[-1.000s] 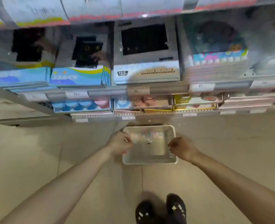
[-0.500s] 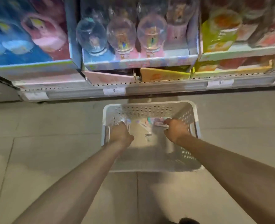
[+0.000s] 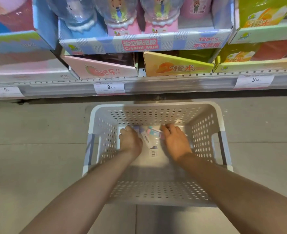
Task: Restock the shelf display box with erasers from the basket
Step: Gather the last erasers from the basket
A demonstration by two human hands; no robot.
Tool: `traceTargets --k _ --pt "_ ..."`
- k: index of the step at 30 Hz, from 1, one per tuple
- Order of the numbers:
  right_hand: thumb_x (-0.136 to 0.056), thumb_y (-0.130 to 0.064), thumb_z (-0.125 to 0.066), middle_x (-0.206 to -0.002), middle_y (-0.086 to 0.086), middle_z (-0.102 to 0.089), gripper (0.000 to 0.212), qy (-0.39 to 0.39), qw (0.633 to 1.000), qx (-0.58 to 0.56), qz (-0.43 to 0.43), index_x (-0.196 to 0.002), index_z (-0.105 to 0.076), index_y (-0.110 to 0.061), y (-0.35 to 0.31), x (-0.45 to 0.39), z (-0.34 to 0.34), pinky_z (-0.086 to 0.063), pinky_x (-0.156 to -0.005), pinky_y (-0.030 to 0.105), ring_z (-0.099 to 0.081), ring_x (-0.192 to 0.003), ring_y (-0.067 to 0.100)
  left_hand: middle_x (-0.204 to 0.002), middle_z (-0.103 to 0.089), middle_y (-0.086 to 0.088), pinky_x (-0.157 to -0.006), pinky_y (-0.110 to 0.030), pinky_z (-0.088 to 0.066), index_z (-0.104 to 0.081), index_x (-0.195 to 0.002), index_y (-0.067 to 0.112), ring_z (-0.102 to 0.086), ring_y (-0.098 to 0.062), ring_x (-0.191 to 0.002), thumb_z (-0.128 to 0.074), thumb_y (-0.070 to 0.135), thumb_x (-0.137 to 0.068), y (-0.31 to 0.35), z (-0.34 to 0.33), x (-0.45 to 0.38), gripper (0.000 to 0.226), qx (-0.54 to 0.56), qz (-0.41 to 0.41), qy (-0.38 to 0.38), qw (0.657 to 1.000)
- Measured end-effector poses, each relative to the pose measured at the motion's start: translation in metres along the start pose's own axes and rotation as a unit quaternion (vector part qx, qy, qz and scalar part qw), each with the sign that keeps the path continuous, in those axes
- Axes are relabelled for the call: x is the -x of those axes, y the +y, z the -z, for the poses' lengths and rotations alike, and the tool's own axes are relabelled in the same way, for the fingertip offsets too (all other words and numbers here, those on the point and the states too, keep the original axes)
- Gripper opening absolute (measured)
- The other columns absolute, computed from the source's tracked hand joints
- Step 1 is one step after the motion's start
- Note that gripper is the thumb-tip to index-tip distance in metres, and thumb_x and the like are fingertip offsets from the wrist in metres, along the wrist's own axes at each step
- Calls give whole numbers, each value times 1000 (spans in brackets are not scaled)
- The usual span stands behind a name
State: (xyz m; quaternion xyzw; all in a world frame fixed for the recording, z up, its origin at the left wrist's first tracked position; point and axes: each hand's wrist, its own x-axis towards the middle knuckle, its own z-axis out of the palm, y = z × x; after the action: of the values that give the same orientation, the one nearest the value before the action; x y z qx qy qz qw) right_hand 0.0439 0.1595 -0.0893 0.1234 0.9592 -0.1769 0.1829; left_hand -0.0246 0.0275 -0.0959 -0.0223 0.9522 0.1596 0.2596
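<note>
From the head view, both your hands reach into the white basket (image 3: 156, 112) on the floor. Your left hand (image 3: 131, 141) and right hand (image 3: 176, 141) flank the erasers (image 3: 149, 135) at its far end; whether either grips one, I cannot tell.

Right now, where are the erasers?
Head view: the erasers lie at the far end of the white basket, between the left hand and right hand.
</note>
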Motion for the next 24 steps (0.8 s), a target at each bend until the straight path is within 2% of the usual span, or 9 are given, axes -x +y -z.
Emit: traceTargets --k 4,7,11,14,18,21,24 --pt "-93 -16 -38 -138 14 -39 43 -14 999 34 35 -135 -35 -8 0 -7 0 -36 -96 40 -42 -120 33 -127 -46 -23 -97 -39 -38 -39 -120 -5 -45 -37 -120 -64 25 -82 3 -4 0 54 -14 -8 -12 1000" --pt "-94 -20 -37 -136 16 -40 40 -45 996 58 42 -131 -34 -5 -5 -9 -3 -36 -95 41 -43 -118 33 -122 -51 -22 -92 -40 -41 -45 -117 -2 -48 -36 -116 -57 27 -86 4 -7 -2 44 -37 -21 -22 999" --pt "-92 -16 -40 -129 20 -41 42 -80 995 53 28 -129 -31 -1 -15 -9 -5 -45 -84 41 -42 -115 34 -120 -57 -14 -88 -38 -43 -46 -117 10 -55 -35 -110 -42 14 -93 4 -6 -2 24 41 -34 -6 999" --pt "-92 -12 -38 -128 21 -40 43 -84 995 45 30 -132 -28 0 -20 -9 -7 -46 -79 41 -46 -110 34 -119 -62 -13 -84 -36 -43 -41 -117 11 -60 -35 -102 -34 9 -93 1 -3 -4 25 62 -58 -14 996" --pt "-93 -11 -36 -126 20 -39 42 -81 996 24 28 -133 -27 -1 -21 -8 -9 -45 -74 42 -53 -100 36 -115 -63 -19 -80 -33 -45 -51 -112 -1 -60 -36 -102 -46 17 -91 -1 -1 4 28 45 -67 -31 996" --pt "-93 -9 -34 -126 21 -40 41 -69 997 36 24 -132 -27 0 -20 -8 -9 -39 -66 37 -55 -100 34 -90 -63 -5 -68 -23 -40 -60 -102 2 -62 -26 -84 -66 29 -78 -1 -1 9 37 64 -43 -70 995" --pt "-93 -10 -35 -125 20 -41 40 -67 997 30 21 -131 -27 0 -19 -7 -8 -37 -65 35 -56 -99 33 -87 -61 2 -72 -20 -39 -60 -105 8 -61 -18 -84 -78 37 -69 -1 -2 9 50 54 -20 -109 992"
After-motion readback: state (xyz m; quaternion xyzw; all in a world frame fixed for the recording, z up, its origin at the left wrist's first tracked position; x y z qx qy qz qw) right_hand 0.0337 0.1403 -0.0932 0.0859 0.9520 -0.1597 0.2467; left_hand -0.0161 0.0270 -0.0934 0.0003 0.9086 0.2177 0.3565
